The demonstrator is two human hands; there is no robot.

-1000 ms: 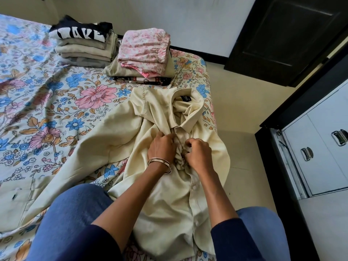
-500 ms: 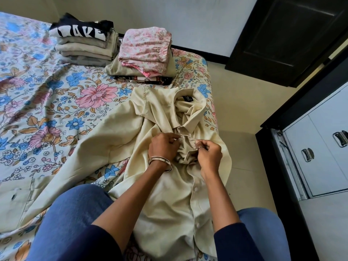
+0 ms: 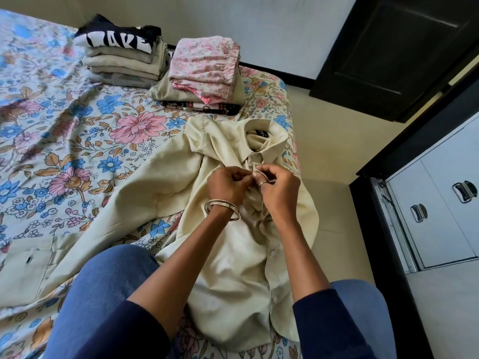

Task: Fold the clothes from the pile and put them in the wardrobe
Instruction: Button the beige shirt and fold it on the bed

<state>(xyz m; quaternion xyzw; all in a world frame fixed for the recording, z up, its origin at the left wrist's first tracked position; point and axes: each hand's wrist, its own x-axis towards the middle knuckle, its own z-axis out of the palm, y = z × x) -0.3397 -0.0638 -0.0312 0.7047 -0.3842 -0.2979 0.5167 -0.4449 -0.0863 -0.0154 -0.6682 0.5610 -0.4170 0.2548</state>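
A cream button-up shirt [image 3: 233,257] lies spread on the floral bed, collar away from me, one long sleeve stretched out to the left. My left hand [image 3: 226,185], with a bangle on the wrist, pinches the shirt's front placket just below the collar. My right hand [image 3: 276,187], a ring on one finger, pinches the same placket from the other side, fingertips almost touching the left. The cloth bunches beneath both hands. Two stacks of folded clothes stand beyond the shirt: one topped by a black printed top [image 3: 119,40], one topped by pink floral cloth [image 3: 204,66].
The floral bedsheet [image 3: 64,141] stretches to the left. My knees in blue trousers [image 3: 108,301] rest on the bed. At right stands a grey steel cupboard with metal handles [image 3: 440,211] inside a dark frame. A dark door [image 3: 404,47] is at the back right, with pale floor between.
Both hands have moved up the placket toward the collar and come closer together. The bunched cloth under them has shifted a little.
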